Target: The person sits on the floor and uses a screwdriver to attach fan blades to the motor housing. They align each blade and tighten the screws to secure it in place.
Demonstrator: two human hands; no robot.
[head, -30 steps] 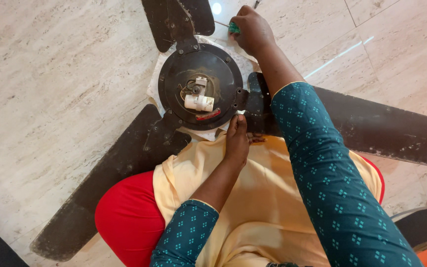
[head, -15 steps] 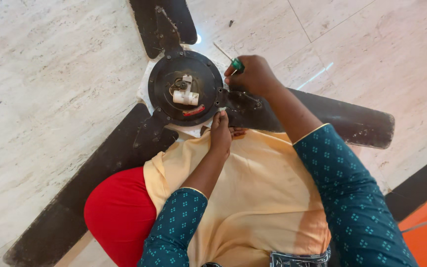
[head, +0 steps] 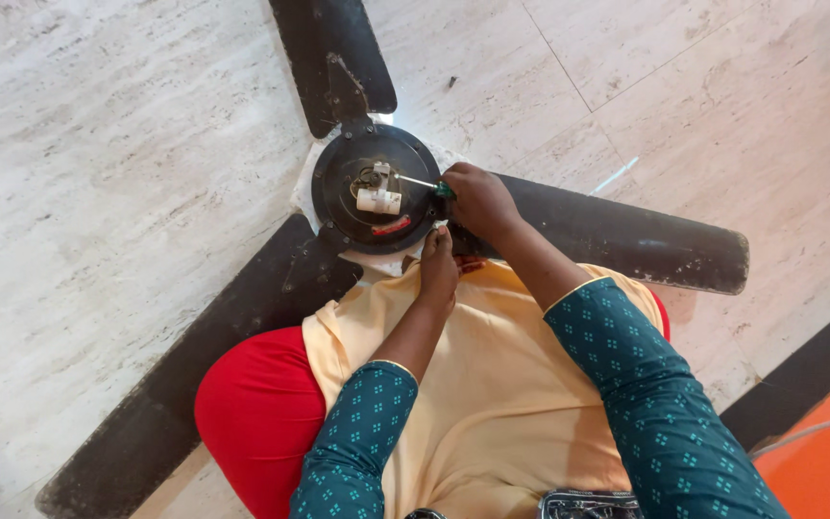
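Note:
A dark ceiling fan lies on the pale stone floor, its round motor hub (head: 343,207) facing up with a white cylindrical part (head: 378,201) and wires at the centre. My right hand (head: 477,202) grips a green-handled screwdriver (head: 427,185), whose thin shaft points left over the hub toward the centre. My left hand (head: 437,269) rests against the near rim of the hub, fingers pressed on it. Three dusty blades spread out: one far (head: 333,58), one to the right (head: 617,235), one to the near left (head: 232,336).
My lap, covered in pale yellow cloth (head: 501,384) over red fabric (head: 256,413), sits under the fan's near edge. A white cloth (head: 305,192) lies beneath the hub. A small dark speck (head: 451,83) lies on the floor. A black and orange strip (head: 818,423) runs at the lower right.
My right hand has come from the far floor down to the hub with the screwdriver, whose tip now points over the hub's centre. My left hand has stayed at the rim.

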